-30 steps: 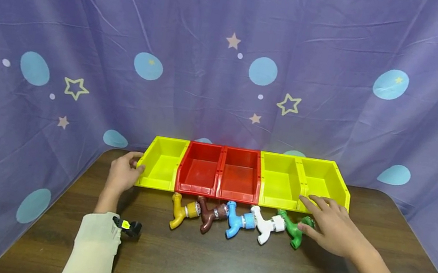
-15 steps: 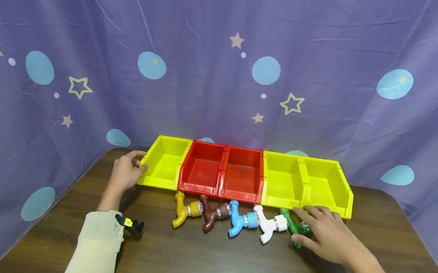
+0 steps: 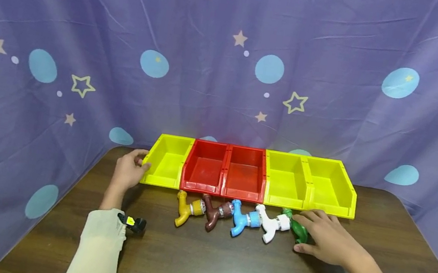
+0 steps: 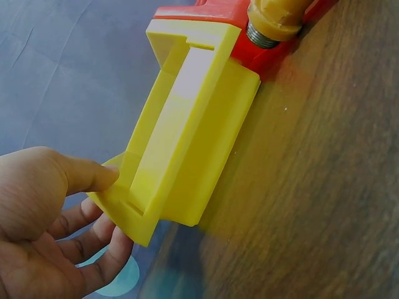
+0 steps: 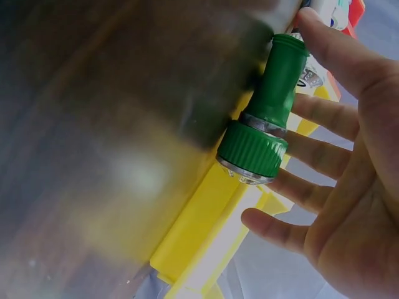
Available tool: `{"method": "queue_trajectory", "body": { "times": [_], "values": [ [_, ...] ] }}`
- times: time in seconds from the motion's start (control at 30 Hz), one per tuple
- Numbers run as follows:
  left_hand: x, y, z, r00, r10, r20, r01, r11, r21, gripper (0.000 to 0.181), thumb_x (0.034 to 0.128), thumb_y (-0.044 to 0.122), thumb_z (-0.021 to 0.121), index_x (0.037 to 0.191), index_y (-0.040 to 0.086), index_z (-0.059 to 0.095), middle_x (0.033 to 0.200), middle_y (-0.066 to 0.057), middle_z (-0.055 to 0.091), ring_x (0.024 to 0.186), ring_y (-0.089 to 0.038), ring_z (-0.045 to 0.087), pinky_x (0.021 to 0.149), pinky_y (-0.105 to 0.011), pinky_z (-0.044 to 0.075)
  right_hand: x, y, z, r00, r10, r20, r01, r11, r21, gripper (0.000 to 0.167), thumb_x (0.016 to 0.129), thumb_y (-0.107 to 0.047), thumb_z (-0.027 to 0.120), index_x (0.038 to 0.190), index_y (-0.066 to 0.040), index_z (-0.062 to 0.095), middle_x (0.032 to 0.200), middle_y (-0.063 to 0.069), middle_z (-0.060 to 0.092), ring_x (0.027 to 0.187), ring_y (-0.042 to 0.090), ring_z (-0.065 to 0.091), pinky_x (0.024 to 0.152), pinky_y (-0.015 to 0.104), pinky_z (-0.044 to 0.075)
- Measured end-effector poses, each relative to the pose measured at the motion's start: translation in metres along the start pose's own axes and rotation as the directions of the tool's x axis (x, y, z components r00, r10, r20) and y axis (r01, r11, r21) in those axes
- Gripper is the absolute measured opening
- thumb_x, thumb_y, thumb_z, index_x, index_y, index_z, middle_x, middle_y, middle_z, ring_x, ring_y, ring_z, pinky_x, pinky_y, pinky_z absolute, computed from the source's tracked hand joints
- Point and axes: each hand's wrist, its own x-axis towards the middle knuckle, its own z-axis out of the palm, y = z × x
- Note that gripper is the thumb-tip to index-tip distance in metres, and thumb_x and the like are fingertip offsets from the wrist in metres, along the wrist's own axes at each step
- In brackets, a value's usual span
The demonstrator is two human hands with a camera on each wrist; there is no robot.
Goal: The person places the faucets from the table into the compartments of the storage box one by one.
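My left hand [image 3: 129,171] grips the side wall of the leftmost yellow bin [image 3: 166,162]. The left wrist view shows the thumb inside that wall and the other fingers outside it. My right hand [image 3: 329,237] is over the green tap [image 3: 298,231], the last one on the right. In the right wrist view its fingers are spread beside the green tap [image 5: 265,106], thumb near one end; contact is hard to tell. Left of it lie a white tap [image 3: 274,224], a blue tap [image 3: 244,220], a brown tap [image 3: 215,214] and a yellow tap [image 3: 189,209].
Two red bins [image 3: 244,174] stand mid-row, with two yellow bins [image 3: 329,187] to their right. All the bins adjoin in one line on the wooden table [image 3: 198,267]. A purple curtain [image 3: 197,56] hangs close behind them.
My right hand has come left and slightly down, covering more of the green tap. My left hand stays at the yellow bin. The whole head view has shifted slightly.
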Motion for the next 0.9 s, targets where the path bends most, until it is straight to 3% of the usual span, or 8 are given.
{"method": "queue_trajectory", "body": {
  "times": [0.23,0.47,0.63,0.9],
  "values": [
    [-0.0002,-0.0005,-0.0006,1.000,0.004,-0.004,-0.004,1.000,-0.009,0.042,0.0987,0.013,0.068,0.139,0.002,0.059,0.099,-0.016,0.061,0.081,-0.026,0.057,0.067,-0.033,0.047,0.0002,0.0036,0.0017,0.998,-0.058,-0.031,0.059,0.997,0.041,0.054,0.084,-0.042,0.084,0.128,-0.017,0.065,0.126,0.000,0.064,0.115,0.029,0.056,0.092,0.056,0.045],
    [-0.0004,-0.0018,-0.0002,1.000,-0.001,-0.010,0.001,1.000,0.002,0.042,0.0987,0.013,0.068,0.139,0.003,0.059,0.100,-0.016,0.062,0.082,-0.026,0.057,0.067,-0.033,0.047,0.0006,0.0049,-0.0013,0.994,-0.110,-0.020,0.111,0.993,0.048,0.040,0.085,-0.038,0.084,0.117,-0.025,0.065,0.110,-0.009,0.059,0.104,0.021,0.051,0.081,0.046,0.042],
    [0.0003,-0.0009,0.0002,1.000,-0.001,-0.014,0.001,1.000,-0.006,0.043,0.0984,0.012,0.069,0.139,0.003,0.059,0.101,-0.017,0.062,0.082,-0.026,0.059,0.067,-0.033,0.048,-0.0001,0.0043,-0.0037,0.994,-0.110,0.011,0.110,0.993,0.042,0.036,0.085,-0.038,0.083,0.117,-0.030,0.067,0.114,-0.008,0.061,0.105,0.022,0.051,0.081,0.047,0.044],
    [-0.0006,-0.0015,0.0004,1.000,0.006,-0.006,-0.006,1.000,-0.010,0.042,0.0988,0.012,0.069,0.139,0.002,0.059,0.100,-0.017,0.061,0.081,-0.026,0.058,0.066,-0.032,0.049,-0.0042,0.0041,-0.0031,0.995,-0.076,0.057,0.072,0.995,0.070,0.030,0.086,-0.041,0.082,0.110,-0.035,0.066,0.108,-0.012,0.054,0.103,0.018,0.043,0.076,0.041,0.034]
  ]
}}
